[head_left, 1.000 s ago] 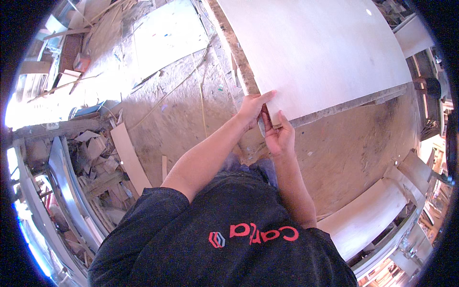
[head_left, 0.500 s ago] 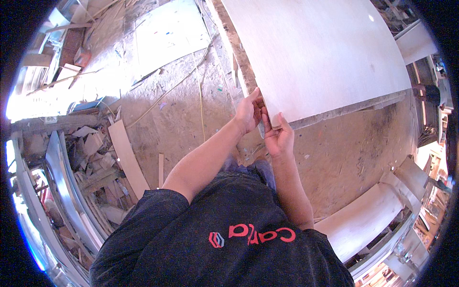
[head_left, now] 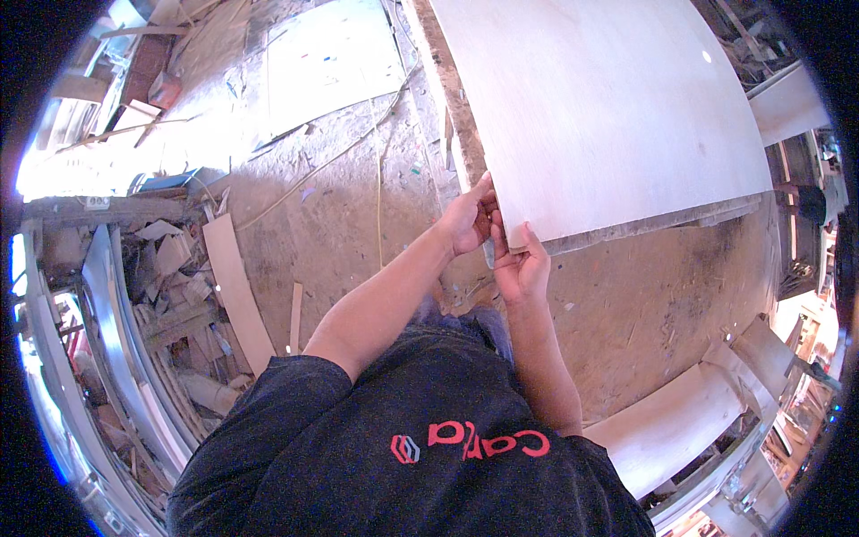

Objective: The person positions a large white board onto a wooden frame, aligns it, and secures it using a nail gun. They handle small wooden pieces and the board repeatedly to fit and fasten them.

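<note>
A large pale plywood sheet (head_left: pixel 617 116) lies over a worn workbench (head_left: pixel 447 85), whose rough edge shows along the sheet's left side. At the sheet's near left corner, my right hand (head_left: pixel 523 267) pinches it, thumb on top and fingers below. My left hand (head_left: pixel 467 222) is closed at the left edge just beside that corner, its thumb pointing away from me along the edge. Its curled fingertips are partly hidden by the sheet and the hand itself. The two hands nearly touch.
On the left are a narrow board (head_left: pixel 237 282), a heap of wood offcuts (head_left: pixel 174 268) and long metal-looking strips (head_left: pixel 121 304). A yellow cord (head_left: pixel 379 197) runs over the dirty floor. Another white sheet (head_left: pixel 331 67) lies beyond. A pale panel (head_left: pixel 671 430) rests at the lower right.
The view has tilted slightly, so the bench and sheet sit a little lower and further right. Both hands keep their hold at the corner, with barely any shift of the fingers.
</note>
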Demonstrator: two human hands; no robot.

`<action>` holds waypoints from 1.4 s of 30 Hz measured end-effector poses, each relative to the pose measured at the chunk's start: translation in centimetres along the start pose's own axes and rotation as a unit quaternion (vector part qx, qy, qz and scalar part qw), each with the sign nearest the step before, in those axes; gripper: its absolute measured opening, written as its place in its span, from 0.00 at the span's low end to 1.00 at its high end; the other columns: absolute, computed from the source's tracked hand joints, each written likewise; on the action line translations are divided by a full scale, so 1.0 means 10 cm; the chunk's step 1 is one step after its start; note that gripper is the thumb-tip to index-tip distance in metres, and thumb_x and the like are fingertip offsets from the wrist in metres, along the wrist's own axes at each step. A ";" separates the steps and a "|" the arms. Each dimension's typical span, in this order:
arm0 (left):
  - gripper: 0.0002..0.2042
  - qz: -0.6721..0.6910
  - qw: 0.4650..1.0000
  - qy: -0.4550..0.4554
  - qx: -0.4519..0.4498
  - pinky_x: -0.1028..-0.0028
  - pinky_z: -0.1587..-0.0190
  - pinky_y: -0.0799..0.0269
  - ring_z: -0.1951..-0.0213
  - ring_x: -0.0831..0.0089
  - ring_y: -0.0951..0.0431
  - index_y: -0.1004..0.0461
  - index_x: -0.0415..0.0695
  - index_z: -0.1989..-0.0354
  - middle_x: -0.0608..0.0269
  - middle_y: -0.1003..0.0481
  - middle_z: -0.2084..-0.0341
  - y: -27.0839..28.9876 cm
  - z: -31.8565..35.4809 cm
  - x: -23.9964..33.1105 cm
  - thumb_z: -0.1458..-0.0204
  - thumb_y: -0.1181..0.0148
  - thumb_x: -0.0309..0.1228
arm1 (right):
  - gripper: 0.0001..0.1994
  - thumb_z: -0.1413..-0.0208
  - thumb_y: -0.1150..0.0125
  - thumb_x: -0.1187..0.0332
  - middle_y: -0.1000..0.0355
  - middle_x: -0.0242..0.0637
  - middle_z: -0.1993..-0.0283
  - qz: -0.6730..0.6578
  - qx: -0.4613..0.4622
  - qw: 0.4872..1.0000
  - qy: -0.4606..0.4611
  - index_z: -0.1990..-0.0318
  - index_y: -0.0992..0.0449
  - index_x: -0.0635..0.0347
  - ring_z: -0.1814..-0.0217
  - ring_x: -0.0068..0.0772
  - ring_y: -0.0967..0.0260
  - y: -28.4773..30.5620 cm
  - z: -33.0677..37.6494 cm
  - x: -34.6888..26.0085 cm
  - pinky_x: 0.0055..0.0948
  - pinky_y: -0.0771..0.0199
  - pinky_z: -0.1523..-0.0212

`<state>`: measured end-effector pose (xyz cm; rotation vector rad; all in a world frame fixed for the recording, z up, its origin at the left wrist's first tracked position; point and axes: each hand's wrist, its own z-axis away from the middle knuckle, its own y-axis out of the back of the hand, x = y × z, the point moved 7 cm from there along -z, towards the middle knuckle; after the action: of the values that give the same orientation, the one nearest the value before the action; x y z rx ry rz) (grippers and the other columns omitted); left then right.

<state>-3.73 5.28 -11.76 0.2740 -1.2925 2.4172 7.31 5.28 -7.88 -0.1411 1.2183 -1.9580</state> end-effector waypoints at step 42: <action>0.29 0.015 0.999 -0.020 0.037 0.63 0.39 0.31 0.46 0.63 0.25 0.28 0.40 0.44 0.56 0.25 0.47 0.09 -0.11 -0.11 0.36 0.56 0.56 | 0.25 0.48 0.33 0.73 0.29 0.37 0.50 0.249 0.079 0.964 0.054 0.43 0.33 0.60 0.51 0.35 0.28 0.03 -0.07 -0.35 0.36 0.22 0.61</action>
<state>-3.12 5.48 -13.36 0.3261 -1.2343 2.4994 9.48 8.07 -7.44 0.3304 1.0358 -1.6216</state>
